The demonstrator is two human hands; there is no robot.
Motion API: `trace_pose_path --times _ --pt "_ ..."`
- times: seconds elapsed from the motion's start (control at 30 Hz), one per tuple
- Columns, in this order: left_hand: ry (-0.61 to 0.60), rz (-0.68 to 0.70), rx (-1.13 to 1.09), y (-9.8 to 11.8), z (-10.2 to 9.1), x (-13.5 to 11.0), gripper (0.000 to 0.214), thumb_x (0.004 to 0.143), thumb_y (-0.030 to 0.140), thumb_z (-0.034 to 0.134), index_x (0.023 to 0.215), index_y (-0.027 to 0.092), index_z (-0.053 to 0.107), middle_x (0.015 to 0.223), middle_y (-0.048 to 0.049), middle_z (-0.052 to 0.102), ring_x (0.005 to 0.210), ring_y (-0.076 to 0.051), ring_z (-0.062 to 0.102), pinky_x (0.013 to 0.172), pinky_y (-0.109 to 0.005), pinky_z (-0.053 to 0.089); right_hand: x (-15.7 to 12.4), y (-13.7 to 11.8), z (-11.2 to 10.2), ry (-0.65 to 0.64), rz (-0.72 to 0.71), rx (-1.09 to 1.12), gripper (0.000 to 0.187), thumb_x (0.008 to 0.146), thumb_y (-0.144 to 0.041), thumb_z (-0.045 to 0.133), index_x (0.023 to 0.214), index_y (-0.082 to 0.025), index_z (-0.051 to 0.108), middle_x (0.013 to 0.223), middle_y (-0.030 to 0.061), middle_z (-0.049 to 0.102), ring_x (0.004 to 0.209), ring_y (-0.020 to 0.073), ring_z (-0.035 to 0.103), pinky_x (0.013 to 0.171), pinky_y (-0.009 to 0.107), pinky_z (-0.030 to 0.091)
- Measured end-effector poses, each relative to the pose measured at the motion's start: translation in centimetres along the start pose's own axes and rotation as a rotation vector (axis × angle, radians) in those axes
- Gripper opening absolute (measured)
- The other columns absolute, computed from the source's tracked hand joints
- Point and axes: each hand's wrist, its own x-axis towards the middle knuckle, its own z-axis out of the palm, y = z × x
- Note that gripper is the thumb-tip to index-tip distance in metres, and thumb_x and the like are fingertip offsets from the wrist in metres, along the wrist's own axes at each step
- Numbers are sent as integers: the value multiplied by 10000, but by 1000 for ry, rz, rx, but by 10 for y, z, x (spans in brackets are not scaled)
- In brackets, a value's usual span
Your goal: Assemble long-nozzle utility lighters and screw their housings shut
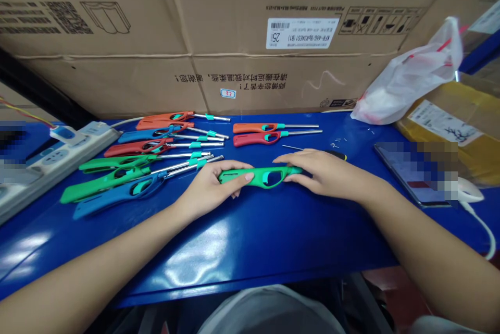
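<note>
A green long-nose gas lighter [258, 178] lies level just above the blue tabletop, its trigger opening in view. My left hand [211, 183] is wrapped round the handle end, thumb on top. Around the other end, where the nozzle begins, close the fingers of my right hand [316, 170], which hide the nozzle. Behind my right hand lies a screwdriver [336, 155], partly covered, its thin shaft pointing left. Farther back, an orange lighter [255, 127] and a red lighter [255, 138] lie side by side, nozzles to the right.
At left, several more lighters, including a blue one [117, 197], lie in a row with teal pieces on their nozzles. A power strip [66, 159] borders them. On the right are a phone [410, 172], a plastic bag [414, 76] and a taped parcel [449, 120]. Cardboard [234, 21] stands behind.
</note>
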Motion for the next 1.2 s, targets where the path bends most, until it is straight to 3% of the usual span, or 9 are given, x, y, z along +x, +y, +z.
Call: trace_pose_path --times 0.13,0.23,0.53,0.8,1.07,1.13,1.2 --pt "118 11 18 -1 -3 2 344 770 439 822 972 161 797 484 40 568 432 -95 491 450 -220 392 -1 6 -1 39 67 -53 304 955 -370 663 1204 -195 665 1067 93 778 945 266 741 805 362 554" --pt "163 -7 -33 -4 -5 2 336 755 438 831 947 165 798 464 45 549 404 -82 449 426 -213 334 -2 10 -4 80 13 -116 215 1006 -348 581 1037 -182 713 949 87 765 860 243 726 773 338 525" --pt "153 -70 -54 1 3 -3 372 775 434 822 976 124 775 455 57 507 409 -55 399 423 -183 279 -1 5 10 174 -91 -294 295 1061 -307 451 991 -146 687 870 81 725 747 203 667 641 297 423" --pt "118 -156 -151 -5 5 -5 398 750 450 841 959 116 779 465 53 491 427 -47 360 433 -183 236 -2 5 17 75 -44 -305 279 1049 -264 434 935 -151 662 823 65 717 668 192 613 602 311 351" --pt "102 -71 4 -8 2 2 431 761 498 814 979 129 772 462 56 507 409 -67 391 413 -196 272 2 11 25 60 40 -88 269 1041 -323 470 983 -166 680 891 62 731 778 207 656 669 313 403" --pt "103 -16 105 -8 -1 4 401 776 488 797 980 144 774 547 27 604 448 -84 468 440 -206 351 3 11 24 31 55 -32 265 1039 -335 479 987 -172 682 905 62 724 797 204 651 699 312 425" --pt "109 55 199 -7 -4 6 372 783 468 790 990 159 775 747 -20 728 589 -120 606 566 -229 482 4 12 21 17 58 -2 262 1033 -346 492 992 -174 686 915 65 709 800 200 639 718 312 441"
